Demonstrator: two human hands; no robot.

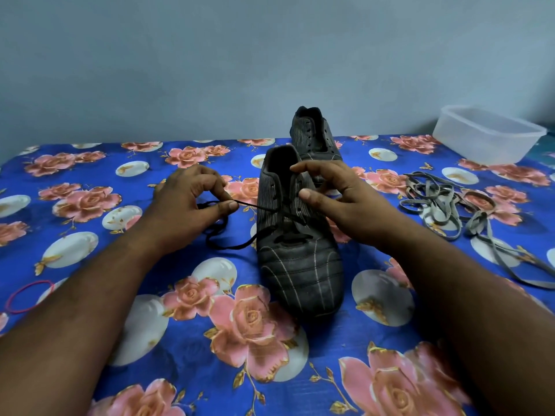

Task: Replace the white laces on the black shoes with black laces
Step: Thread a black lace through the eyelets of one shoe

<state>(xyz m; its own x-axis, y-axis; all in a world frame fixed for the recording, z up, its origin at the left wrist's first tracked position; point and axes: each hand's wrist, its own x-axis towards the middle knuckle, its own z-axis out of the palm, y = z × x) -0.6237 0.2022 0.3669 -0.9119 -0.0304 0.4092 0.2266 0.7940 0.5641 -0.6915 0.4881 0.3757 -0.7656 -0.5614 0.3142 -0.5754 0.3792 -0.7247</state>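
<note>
The left hand (186, 202) pinches a black lace (249, 205) between thumb and forefinger, drawing it taut out of the near black shoe (297, 259), which stands mid-tabletop, toe toward the near edge. The right hand (327, 196) rests on the shoe's upper eyelets, fingers loosely spread, gripping nothing I can make out. Lacing looks under way, lower eyelets crossed. Next, that end likely needs threading through a higher eyelet. The second shoe (315, 136) waits unlaced behind, near the far edge; the removed white laces (444, 205) lie tangled toward the right edge.
</note>
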